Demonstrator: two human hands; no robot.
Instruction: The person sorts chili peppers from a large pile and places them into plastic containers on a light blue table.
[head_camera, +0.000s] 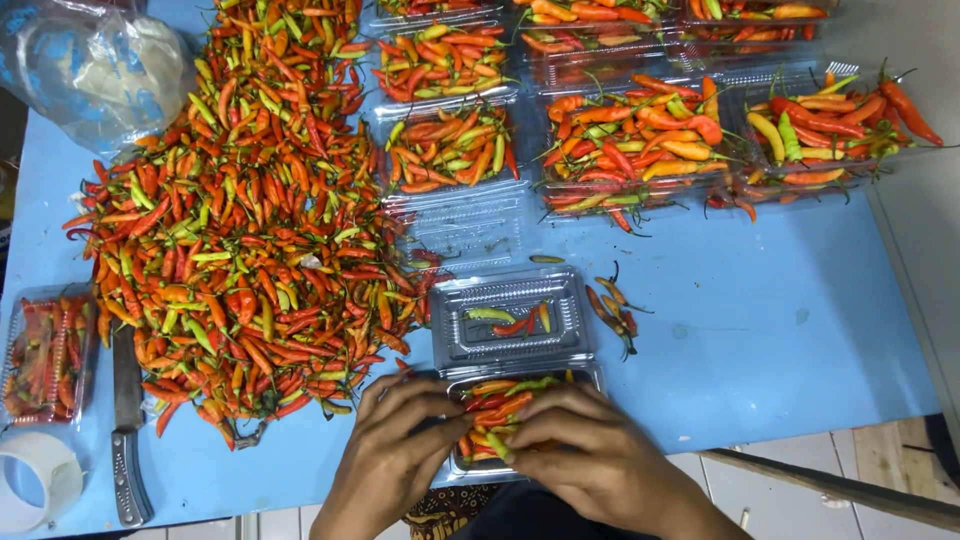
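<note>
A clear plastic clamshell box (515, 340) lies open at the near edge of the blue table (780, 330). Its near half is filled with red, orange and green chillies (500, 400); its lid half holds three loose chillies. My left hand (400, 445) rests on the left side of the filled half, fingers spread over the chillies. On the right side lies my right hand (585, 445), its fingertips pressing on the chillies.
A big heap of chillies (250, 220) covers the table's left. Several filled clear boxes (640, 140) stand at the back. A knife (127, 430), a tape roll (35, 480) and a closed box of chillies (45, 355) lie at the far left; a plastic bag (95, 65) sits top left.
</note>
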